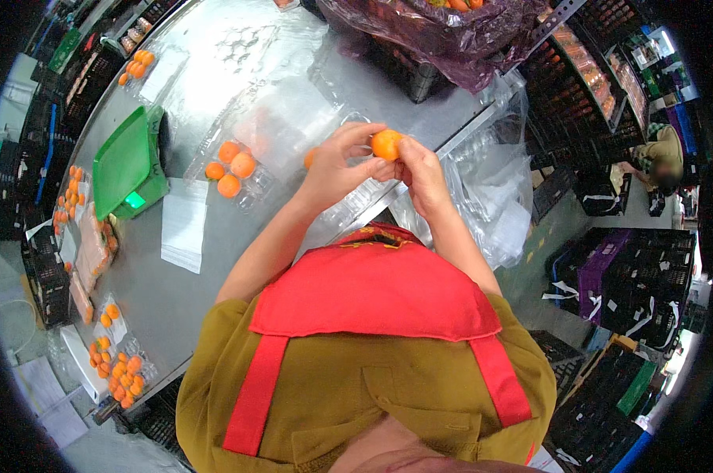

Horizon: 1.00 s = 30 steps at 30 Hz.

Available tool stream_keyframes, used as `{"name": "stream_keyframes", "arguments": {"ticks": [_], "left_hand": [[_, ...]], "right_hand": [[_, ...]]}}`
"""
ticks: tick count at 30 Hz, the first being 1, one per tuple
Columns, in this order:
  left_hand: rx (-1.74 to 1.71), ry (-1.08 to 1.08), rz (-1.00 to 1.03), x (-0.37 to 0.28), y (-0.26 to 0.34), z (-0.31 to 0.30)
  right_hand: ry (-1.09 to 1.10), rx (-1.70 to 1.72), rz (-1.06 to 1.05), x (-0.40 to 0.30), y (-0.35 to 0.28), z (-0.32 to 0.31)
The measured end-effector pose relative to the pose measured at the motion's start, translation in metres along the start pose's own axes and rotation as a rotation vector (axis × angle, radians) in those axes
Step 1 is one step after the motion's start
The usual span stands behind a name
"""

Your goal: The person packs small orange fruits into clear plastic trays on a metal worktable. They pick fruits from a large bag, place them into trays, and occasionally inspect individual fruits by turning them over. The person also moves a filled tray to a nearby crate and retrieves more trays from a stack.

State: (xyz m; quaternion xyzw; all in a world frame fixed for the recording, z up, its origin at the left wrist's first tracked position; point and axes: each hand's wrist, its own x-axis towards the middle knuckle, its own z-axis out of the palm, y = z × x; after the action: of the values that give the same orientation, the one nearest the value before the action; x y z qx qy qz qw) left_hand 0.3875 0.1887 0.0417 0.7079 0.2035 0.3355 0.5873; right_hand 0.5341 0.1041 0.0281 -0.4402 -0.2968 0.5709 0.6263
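Observation:
Between my two hands, above the metal table's front edge, is a small orange fruit (386, 145), perhaps a mandarin. The fingertips of my left hand (344, 162) touch its left side, and my right hand (418, 171) holds it from the right. Left of my hands, several similar fruits (242, 165) sit in an open clear plastic clamshell (256, 188) on the metal table (226, 230). Another orange fruit (310, 158) shows partly behind my left hand. Clear plastic packaging (356, 201) lies beneath my hands.
A green scale-like device (123, 165) and a white paper sheet (184, 227) are at left, with more fruit packs (126, 378) beyond. A purple plastic liner (386, 26) covers a black crate of fruit ahead. Clear bags (492, 201) hang at the right edge. Another person (664, 156) is far right among black crates.

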Motion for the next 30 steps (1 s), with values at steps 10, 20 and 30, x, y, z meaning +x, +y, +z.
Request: {"name": "stream_keyframes", "arguments": {"ticks": [10,20,30], "left_hand": [[-0.246,-0.020,-0.041,-0.002,-0.006,0.003],[-0.283,-0.058,-0.119,-0.003,-0.003,0.002],[0.085,-0.015,0.043,-0.002,0.009,0.006]], "right_hand": [[-0.183,-0.002,0.040,-0.009,-0.016,-0.004],[-0.065,-0.100,-0.034,-0.009,-0.009,-0.001],[0.008,-0.107,-0.019,-0.009,-0.008,-0.001]]}}
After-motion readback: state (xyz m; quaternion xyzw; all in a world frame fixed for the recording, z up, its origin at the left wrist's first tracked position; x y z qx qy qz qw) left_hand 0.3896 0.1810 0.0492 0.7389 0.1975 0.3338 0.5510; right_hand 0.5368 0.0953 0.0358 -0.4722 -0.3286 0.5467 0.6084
